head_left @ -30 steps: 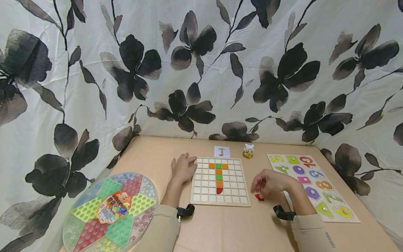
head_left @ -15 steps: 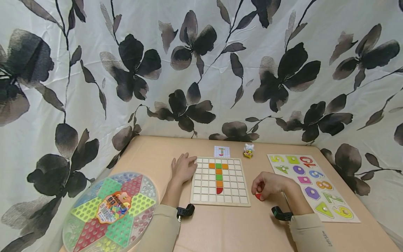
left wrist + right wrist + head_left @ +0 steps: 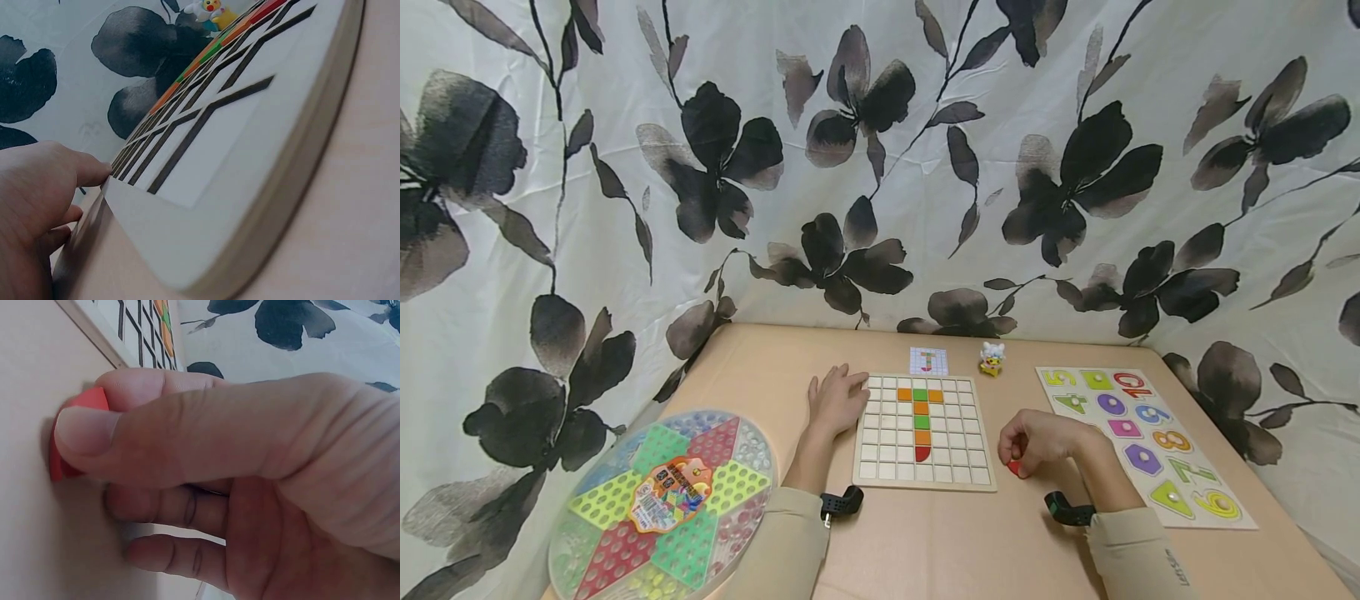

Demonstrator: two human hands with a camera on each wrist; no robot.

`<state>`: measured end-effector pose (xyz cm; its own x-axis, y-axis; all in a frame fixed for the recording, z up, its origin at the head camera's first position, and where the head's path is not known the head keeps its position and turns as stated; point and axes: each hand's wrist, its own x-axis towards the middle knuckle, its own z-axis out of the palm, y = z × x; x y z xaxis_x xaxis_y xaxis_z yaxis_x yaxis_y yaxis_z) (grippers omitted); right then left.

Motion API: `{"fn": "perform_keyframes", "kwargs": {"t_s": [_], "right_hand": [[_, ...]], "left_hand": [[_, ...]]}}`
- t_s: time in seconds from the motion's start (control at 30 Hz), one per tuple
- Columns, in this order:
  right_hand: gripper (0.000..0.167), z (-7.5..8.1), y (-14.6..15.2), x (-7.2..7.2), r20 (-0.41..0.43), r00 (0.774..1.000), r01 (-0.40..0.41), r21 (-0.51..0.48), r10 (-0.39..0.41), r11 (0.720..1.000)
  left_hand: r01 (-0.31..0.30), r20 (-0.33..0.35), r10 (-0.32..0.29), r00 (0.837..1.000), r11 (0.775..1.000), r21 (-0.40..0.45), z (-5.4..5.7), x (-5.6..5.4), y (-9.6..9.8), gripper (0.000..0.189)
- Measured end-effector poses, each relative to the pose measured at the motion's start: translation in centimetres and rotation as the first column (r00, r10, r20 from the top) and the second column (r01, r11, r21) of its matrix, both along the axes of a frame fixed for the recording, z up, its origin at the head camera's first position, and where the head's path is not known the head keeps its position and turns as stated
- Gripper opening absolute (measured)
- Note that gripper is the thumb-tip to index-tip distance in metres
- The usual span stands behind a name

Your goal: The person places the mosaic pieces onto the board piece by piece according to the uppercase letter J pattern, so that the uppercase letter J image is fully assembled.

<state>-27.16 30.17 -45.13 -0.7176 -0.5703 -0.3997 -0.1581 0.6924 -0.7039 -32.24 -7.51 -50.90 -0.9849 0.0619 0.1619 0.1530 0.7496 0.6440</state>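
Between thumb and forefinger, my right hand (image 3: 1047, 440) pinches a small red block (image 3: 78, 400) close to the table, right of the grid board. The thumb covers much of that block in the right wrist view. A white board (image 3: 887, 475) with a raised grid lies in the middle. Orange and green squares form a T shape on it, and a rounded red piece (image 3: 922, 453) ends the stem at the bottom. My left hand (image 3: 838, 400) rests at the board's upper left edge, fingers fairly straight, a fingertip touching the rim in the left wrist view.
Behind the board lie a small pattern card (image 3: 928, 361) and a little figurine (image 3: 992, 359). A number-and-shape sheet (image 3: 1150, 450) lies on the right, under the right forearm's far side. A round star-patterned game board (image 3: 662, 500) sits at the left. A floral curtain (image 3: 955, 167) hangs behind the table.
My right hand has lowered slightly and its fingers have closed on the red block, which lay under them on the table before. The left hand and the board have stayed put.
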Motion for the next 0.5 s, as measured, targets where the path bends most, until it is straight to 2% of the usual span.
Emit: {"fn": "perform_keyframes", "kwargs": {"t_s": [0.23, 0.5], "right_hand": [[0.019, 0.22, -0.49, 0.28, -0.029, 0.999, -0.022, 0.024, 0.022, 0.999], [0.018, 0.5, -0.29, 0.37, -0.04, 0.998, -0.041, 0.011, 0.041, 0.999]], "left_hand": [[0.001, -0.008, -0.001, 1.0, 1.0, 0.005, 0.19, 0.14, 0.02, 0.038], [-0.01, -0.024, 0.01, 1.0, 1.0, -0.001, -0.17, -0.04, 0.13, 0.038]]}}
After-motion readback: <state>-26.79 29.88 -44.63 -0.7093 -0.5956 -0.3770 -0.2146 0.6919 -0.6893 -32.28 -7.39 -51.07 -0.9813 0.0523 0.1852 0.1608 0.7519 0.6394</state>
